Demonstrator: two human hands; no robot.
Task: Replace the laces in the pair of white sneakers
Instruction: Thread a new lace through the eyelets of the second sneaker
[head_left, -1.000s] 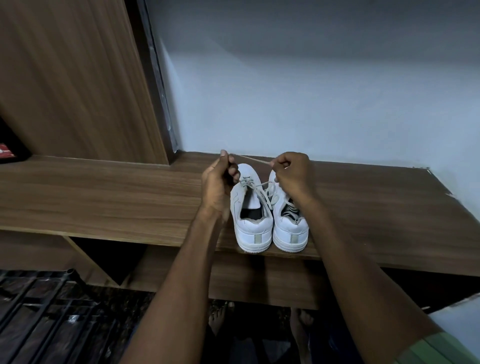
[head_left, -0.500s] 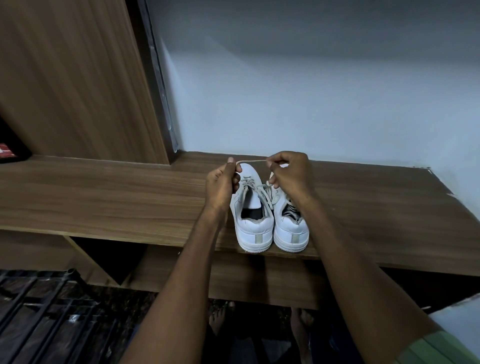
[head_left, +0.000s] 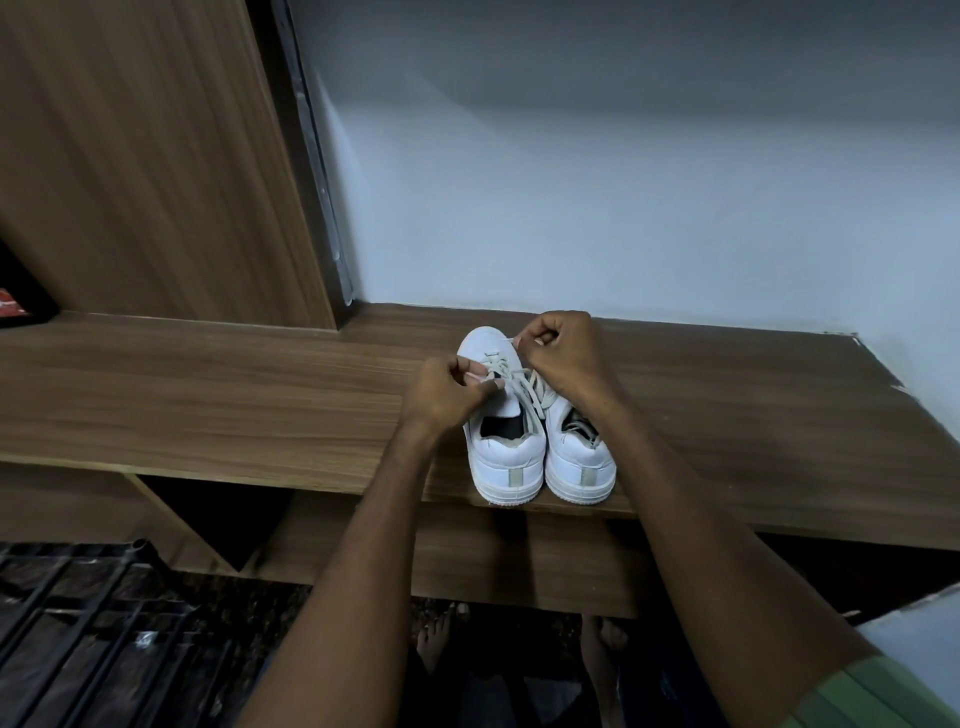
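Observation:
Two white sneakers stand side by side, heels toward me, at the front edge of a wooden shelf (head_left: 208, 405). The left sneaker (head_left: 506, 457) has a pale lace (head_left: 535, 397) partly threaded, its loose part lying across toward the right sneaker (head_left: 579, 462). My left hand (head_left: 447, 397) is at the left side of the left sneaker and pinches the lace near the lower eyelets. Over the toe area, my right hand (head_left: 563, 356) pinches the other end of the lace. The right hand hides most of the right sneaker's front.
A wooden cabinet panel (head_left: 145, 156) rises at the left, and a pale wall (head_left: 623, 182) stands behind the shelf. A black metal rack (head_left: 88, 634) sits on the floor at lower left. My bare feet (head_left: 441, 639) show below the shelf.
Both hands came down from holding the lace stretched above the toe. My left hand dropped toward the left sneaker's eyelets; my right hand stayed over the toe.

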